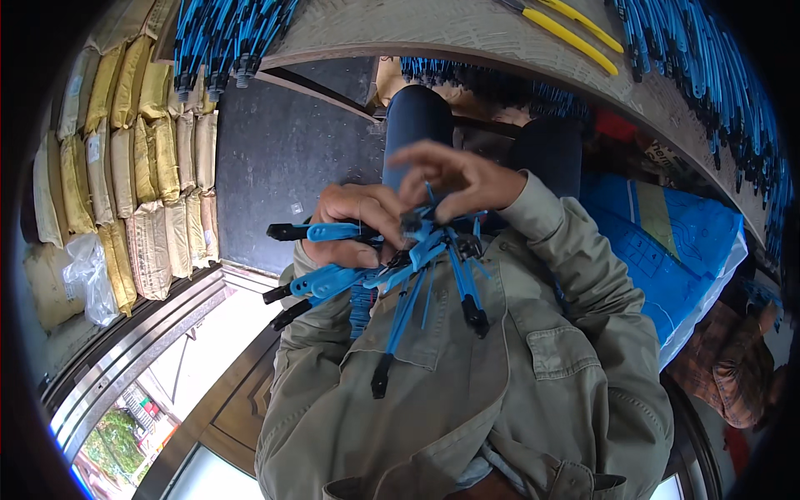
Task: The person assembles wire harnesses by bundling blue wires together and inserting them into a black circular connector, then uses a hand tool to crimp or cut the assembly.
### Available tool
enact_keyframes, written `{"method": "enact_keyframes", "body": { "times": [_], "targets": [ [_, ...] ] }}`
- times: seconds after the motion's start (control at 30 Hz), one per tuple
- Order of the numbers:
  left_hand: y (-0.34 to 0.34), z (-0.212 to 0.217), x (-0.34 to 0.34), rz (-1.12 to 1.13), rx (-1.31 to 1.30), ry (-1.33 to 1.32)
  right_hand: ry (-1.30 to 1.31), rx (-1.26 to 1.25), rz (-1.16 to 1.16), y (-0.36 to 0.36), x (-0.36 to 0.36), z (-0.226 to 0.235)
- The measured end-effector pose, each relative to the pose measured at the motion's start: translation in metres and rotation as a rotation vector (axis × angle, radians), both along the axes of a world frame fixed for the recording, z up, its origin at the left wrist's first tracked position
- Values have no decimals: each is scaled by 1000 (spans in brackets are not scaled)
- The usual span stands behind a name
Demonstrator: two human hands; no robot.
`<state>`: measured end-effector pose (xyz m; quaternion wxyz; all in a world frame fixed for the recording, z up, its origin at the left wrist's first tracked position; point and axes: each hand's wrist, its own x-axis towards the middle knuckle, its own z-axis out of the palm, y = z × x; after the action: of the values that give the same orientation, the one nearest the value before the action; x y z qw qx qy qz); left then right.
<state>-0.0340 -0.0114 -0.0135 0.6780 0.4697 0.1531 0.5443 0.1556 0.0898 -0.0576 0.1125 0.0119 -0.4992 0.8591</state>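
Observation:
A bundle of slim blue plastic pieces with black ends is gripped in my left hand, in front of my chest. The pieces fan out to the left and downward, several of their black tips pointing at my jacket. My left fingers are closed round the middle of the bundle. Just to the right hovers my right hand, its fingers stretched out and apart, partly smeared by motion. Its thumb is close to the top of the bundle; whether it touches a piece cannot be made out.
Ahead curves a table edge carrying more blue-and-black pieces and yellow-handled pliers. Stacked sacks and a clear plastic bag stand left. At right lie a blue sheet-like bag and brown plaid cloth.

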Motion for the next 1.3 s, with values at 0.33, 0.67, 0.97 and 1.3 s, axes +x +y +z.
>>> {"method": "enact_keyframes", "body": {
  "times": [0.33,0.67,0.97,1.3],
  "targets": [
    [15,1,3,-315,188,-95,-1,-50,-152,-5,17,-32],
    [18,9,15,-425,276,-45,-69,227,-137,-14,26,-21],
    [20,20,17,-427,169,63,73,-78,-466,-19,26,-28],
    [12,32,30,-165,-44,186,70,30,-490,-30,15,17]
  ]
}}
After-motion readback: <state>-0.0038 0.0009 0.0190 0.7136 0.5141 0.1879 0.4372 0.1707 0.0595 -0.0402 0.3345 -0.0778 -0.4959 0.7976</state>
